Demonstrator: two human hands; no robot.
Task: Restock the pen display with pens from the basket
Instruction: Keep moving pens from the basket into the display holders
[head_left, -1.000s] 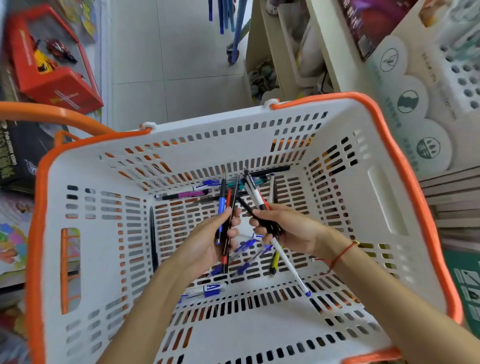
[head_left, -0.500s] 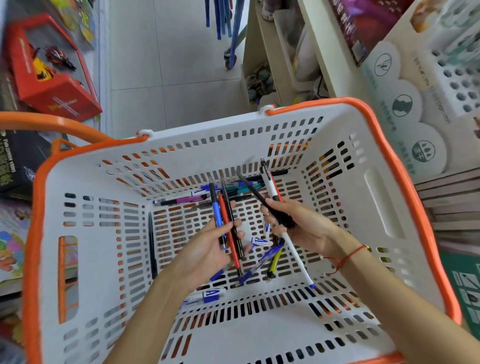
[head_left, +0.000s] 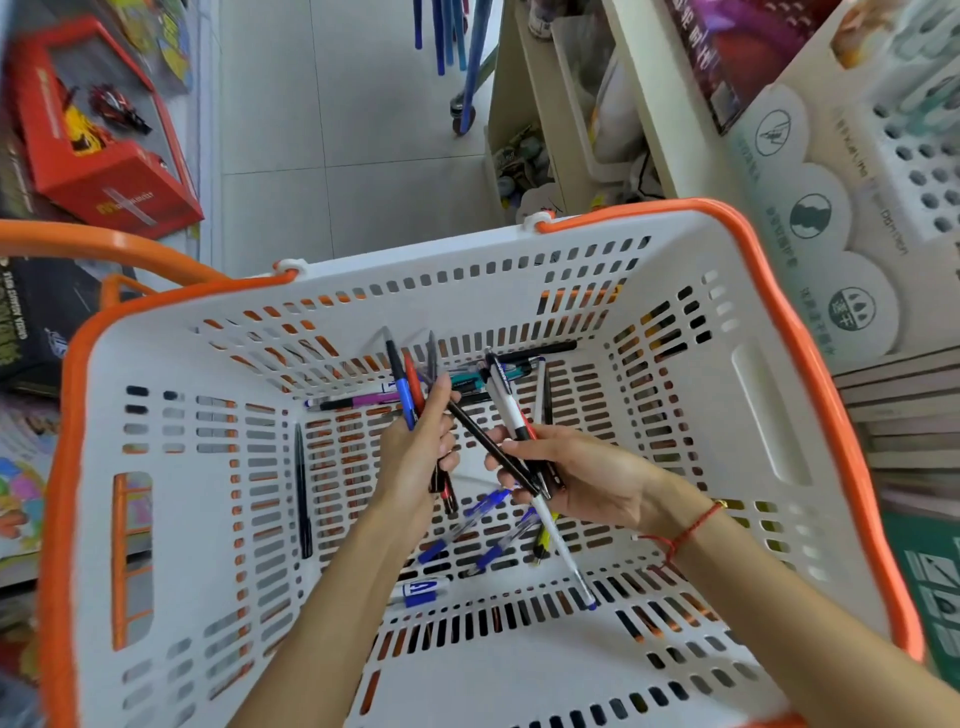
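Head view: both hands (head_left: 415, 457) (head_left: 582, 483) grip pens (head_left: 511, 410) inside the basket (head_left: 769, 415).

— How many pens does the left hand (head_left: 415, 457) hold?
— Can't tell; its fingers cover the barrels.
— And the right hand (head_left: 576, 483)?
— Its palm hides where the bunch crosses.
— The pen display (head_left: 924, 150)?
— Cut off by the right edge, print blurred.
— The basket (head_left: 675, 291)?
— Its near wall runs off the bottom edge.
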